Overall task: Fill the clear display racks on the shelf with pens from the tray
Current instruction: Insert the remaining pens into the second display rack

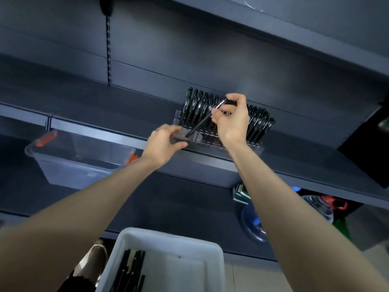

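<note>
A clear display rack [255, 147] stands on the dark shelf [126, 106], packed with several black pens [195, 106]. My right hand [231, 121] pinches a black pen [202, 121] by its upper end, the pen slanting down-left with its tip at the rack's left front corner. My left hand [163, 142] grips the rack's left end, thumb under its front edge. A white tray [168, 241] sits low in the view with several black pens [131, 268] lying in its left side.
A clear plastic bin [69, 165] with orange clips sits on the shelf to the left. Below the shelf on the right are a blue round container [252, 224], a red object [334, 202] and small boxes [240, 193]. Another shelf [294, 28] hangs overhead.
</note>
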Demonstrator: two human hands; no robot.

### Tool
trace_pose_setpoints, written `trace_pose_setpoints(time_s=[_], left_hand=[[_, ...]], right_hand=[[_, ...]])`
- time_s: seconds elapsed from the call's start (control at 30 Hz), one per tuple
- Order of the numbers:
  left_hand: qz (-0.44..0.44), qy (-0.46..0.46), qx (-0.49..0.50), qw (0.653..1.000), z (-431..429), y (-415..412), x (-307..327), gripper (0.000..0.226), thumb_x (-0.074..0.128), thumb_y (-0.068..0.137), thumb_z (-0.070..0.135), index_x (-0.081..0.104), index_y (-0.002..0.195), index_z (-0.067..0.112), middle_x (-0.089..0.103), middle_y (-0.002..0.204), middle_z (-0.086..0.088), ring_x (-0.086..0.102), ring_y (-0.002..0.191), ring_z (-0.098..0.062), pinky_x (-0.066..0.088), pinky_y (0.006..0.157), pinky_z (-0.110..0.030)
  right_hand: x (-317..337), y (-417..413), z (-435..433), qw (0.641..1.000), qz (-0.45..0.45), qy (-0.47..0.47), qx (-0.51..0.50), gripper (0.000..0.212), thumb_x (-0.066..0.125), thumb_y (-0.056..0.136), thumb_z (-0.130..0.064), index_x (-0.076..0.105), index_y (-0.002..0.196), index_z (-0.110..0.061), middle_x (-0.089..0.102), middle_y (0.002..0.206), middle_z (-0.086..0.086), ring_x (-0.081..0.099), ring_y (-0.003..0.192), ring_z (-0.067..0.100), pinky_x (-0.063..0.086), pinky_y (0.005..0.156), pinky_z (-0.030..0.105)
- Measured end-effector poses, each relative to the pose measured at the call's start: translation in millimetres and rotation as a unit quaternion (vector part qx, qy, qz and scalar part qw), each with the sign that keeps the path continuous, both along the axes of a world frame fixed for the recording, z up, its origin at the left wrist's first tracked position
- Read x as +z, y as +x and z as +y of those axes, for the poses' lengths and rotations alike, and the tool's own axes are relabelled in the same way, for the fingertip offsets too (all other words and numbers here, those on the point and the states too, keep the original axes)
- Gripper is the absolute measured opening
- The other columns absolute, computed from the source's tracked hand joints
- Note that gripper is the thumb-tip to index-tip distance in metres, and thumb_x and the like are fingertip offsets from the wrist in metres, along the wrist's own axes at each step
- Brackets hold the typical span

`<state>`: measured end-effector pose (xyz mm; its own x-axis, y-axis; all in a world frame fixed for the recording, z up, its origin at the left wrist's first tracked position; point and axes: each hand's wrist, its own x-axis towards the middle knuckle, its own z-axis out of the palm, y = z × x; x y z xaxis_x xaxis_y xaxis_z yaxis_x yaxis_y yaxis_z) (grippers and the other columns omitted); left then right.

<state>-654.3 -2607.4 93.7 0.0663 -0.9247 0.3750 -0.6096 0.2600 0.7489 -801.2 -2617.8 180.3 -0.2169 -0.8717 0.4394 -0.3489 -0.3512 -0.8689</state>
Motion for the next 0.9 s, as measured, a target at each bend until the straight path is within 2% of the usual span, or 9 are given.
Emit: trace_pose_setpoints(time_s=[0.07, 0.17, 0.27, 0.37, 0.47, 0.57, 0.63, 0.77, 0.9], left_hand=[[-0.028, 0.0, 0.034, 0.999, -16, 6, -2, 0.055, 0.071, 0.082, 0.028, 0.05, 0.132, 0.014, 0.049, 0.128, -0.007, 0.045, 0.12, -0.024, 0.037, 0.101, -0.034], [-0.03, 0.021, 0.047, 0.998, -39, 13, -10, 0.061, 0.07, 0.083, 0.027, 0.044, 0.137, 0.013, 0.044, 0.135, -0.008, 0.041, 0.125, -0.026, 0.035, 0.104, -0.034], [0.0, 0.021, 0.026, 0.999, -54, 14, -21, 0.059, 0.07, 0.083, 0.023, 0.046, 0.136, 0.015, 0.05, 0.133, -0.008, 0.049, 0.12, -0.025, 0.042, 0.102, -0.039], [0.055, 0.003, 0.025, 0.998, -61, 13, -27, 0.05, 0.069, 0.084, 0.018, 0.052, 0.131, 0.018, 0.061, 0.119, -0.003, 0.059, 0.104, -0.016, 0.045, 0.097, -0.029], [0.079, -0.014, 0.036, 0.996, -63, 12, -31, 0.041, 0.066, 0.086, 0.014, 0.056, 0.126, 0.019, 0.062, 0.098, 0.007, 0.059, 0.086, -0.008, 0.044, 0.09, -0.021], [0.084, -0.03, 0.034, 0.995, -64, 13, -35, 0.04, 0.066, 0.086, 0.015, 0.058, 0.125, 0.02, 0.059, 0.094, 0.01, 0.06, 0.085, -0.009, 0.046, 0.092, -0.024], [0.088, -0.036, 0.031, 0.995, -65, 14, -36, 0.04, 0.067, 0.086, 0.016, 0.058, 0.125, 0.021, 0.059, 0.094, 0.01, 0.061, 0.086, -0.009, 0.047, 0.093, -0.027], [0.092, -0.037, 0.027, 0.995, -66, 16, -37, 0.04, 0.068, 0.085, 0.017, 0.059, 0.124, 0.021, 0.059, 0.094, 0.01, 0.062, 0.087, -0.009, 0.047, 0.095, -0.028], [0.092, -0.036, 0.03, 0.995, -66, 15, -37, 0.04, 0.067, 0.085, 0.016, 0.059, 0.124, 0.02, 0.059, 0.095, 0.01, 0.062, 0.087, -0.009, 0.048, 0.094, -0.028]], right_hand=[[1, 0, -13, 0.999, 0.036, -0.023, 0.002, 0.035, 0.063, 0.086, 0.001, 0.05, 0.112, -0.018, 0.058, 0.084, 0.001, 0.064, 0.078, 0.026, 0.055, 0.08, 0.033], [-2, 5, -29, 0.995, 0.081, -0.063, 0.005, 0.037, 0.06, 0.088, 0.002, 0.051, 0.12, -0.014, 0.056, 0.088, 0.001, 0.058, 0.071, 0.016, 0.048, 0.069, 0.019], [-11, 12, -42, 0.989, 0.107, -0.098, 0.006, 0.039, 0.057, 0.087, 0.005, 0.052, 0.122, -0.013, 0.055, 0.09, 0.005, 0.056, 0.072, 0.017, 0.044, 0.069, 0.015], [-18, 19, -50, 0.983, 0.133, -0.125, 0.011, 0.041, 0.055, 0.087, 0.007, 0.052, 0.123, -0.012, 0.055, 0.092, 0.006, 0.057, 0.074, 0.019, 0.043, 0.07, 0.012], [-25, 23, -53, 0.978, 0.16, -0.132, 0.017, 0.042, 0.054, 0.087, 0.007, 0.052, 0.125, -0.012, 0.052, 0.091, 0.004, 0.058, 0.077, 0.021, 0.047, 0.075, 0.018], [-33, 28, -56, 0.967, 0.217, -0.131, 0.024, 0.042, 0.052, 0.088, 0.006, 0.051, 0.127, -0.013, 0.051, 0.09, 0.002, 0.058, 0.078, 0.024, 0.051, 0.079, 0.036], [-37, 29, -59, 0.958, 0.261, -0.117, 0.022, 0.043, 0.051, 0.089, 0.002, 0.049, 0.129, -0.014, 0.053, 0.091, 0.003, 0.058, 0.08, 0.024, 0.051, 0.079, 0.043], [-33, 29, -64, 0.945, 0.313, -0.092, -0.01, 0.044, 0.053, 0.09, -0.003, 0.048, 0.132, -0.016, 0.064, 0.097, 0.009, 0.061, 0.085, 0.027, 0.05, 0.083, 0.043], [-30, 29, -64, 0.939, 0.339, -0.052, -0.004, 0.043, 0.053, 0.091, -0.005, 0.047, 0.132, -0.018, 0.066, 0.097, 0.007, 0.061, 0.088, 0.026, 0.05, 0.083, 0.041]])
